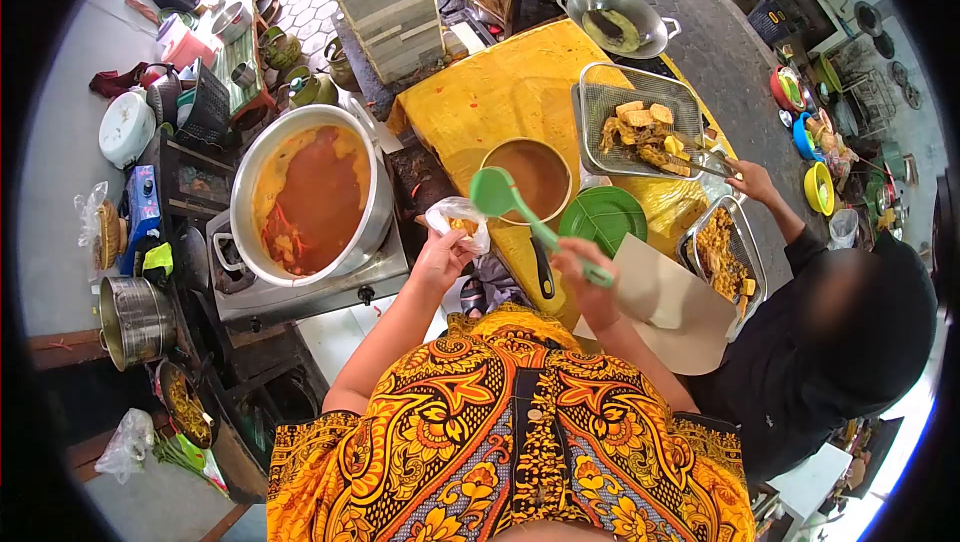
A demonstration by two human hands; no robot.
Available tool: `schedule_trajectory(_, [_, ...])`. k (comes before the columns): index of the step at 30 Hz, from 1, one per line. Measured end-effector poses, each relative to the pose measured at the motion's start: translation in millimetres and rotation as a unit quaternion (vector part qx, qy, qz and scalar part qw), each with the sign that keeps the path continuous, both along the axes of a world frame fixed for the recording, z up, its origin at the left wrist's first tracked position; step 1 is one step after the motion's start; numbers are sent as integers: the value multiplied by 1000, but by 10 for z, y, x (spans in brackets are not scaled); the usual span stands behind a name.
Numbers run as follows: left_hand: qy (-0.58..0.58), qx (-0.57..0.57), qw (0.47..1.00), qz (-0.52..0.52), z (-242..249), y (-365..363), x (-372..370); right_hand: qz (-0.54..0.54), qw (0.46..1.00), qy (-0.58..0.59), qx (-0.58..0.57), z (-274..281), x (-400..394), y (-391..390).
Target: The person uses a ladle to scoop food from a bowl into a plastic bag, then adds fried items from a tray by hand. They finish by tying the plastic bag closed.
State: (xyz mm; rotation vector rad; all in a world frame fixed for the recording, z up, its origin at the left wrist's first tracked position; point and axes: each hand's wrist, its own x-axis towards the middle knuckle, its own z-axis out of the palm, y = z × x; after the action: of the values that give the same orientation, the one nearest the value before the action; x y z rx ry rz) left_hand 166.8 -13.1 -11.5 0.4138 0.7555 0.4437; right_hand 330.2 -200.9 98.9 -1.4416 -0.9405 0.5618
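Observation:
My left hand (445, 260) grips a small clear plastic bag (466, 210) with some orange-brown food inside, its mouth spread upward. In my right hand (587, 277) is a green ladle (490, 194), its bowl beside the bag and overlapping the near edge of a saucepan of brown sauce (527, 177) in this view. To the left, a large aluminium pot (372, 242) of red-orange soup stands on a gas stove (300, 307). Right of the saucepan lies a green plate (604, 225), with sheets of brown wrapping paper (670, 294) near my right forearm.
A yellow-covered table (450, 92) carries a mesh basket (590, 132) of fried pieces and another basket (757, 260). A person in black (800, 372) at right holds tongs (705, 159) over the first basket. A wok (655, 34) sits at the back; a tiled pillar (385, 2) stands beyond.

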Motion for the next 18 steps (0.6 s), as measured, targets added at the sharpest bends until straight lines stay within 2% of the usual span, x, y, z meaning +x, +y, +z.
schedule_trajectory(1, [3, 2, 1000, -14, -11, 8, -14, -79, 990, 119, -7, -40, 24, 39])
schedule_trajectory(2, [3, 2, 1000, -14, -24, 3, -18, -78, 990, 119, -7, -90, 73, 86])
schedule_trajectory(4, [-13, -7, 1000, -7, 13, -12, -9, -176, 979, 93, -50, -206, 209, 199])
schedule_trajectory(7, [-15, 6, 1000, -16, 90, -49, 2, -202, 976, 59, -61, -370, 350, 318])
schedule_trajectory(18, [-1, -29, 999, -36, 98, -218, -50, -229, 966, 83, -86, -444, 517, 677])
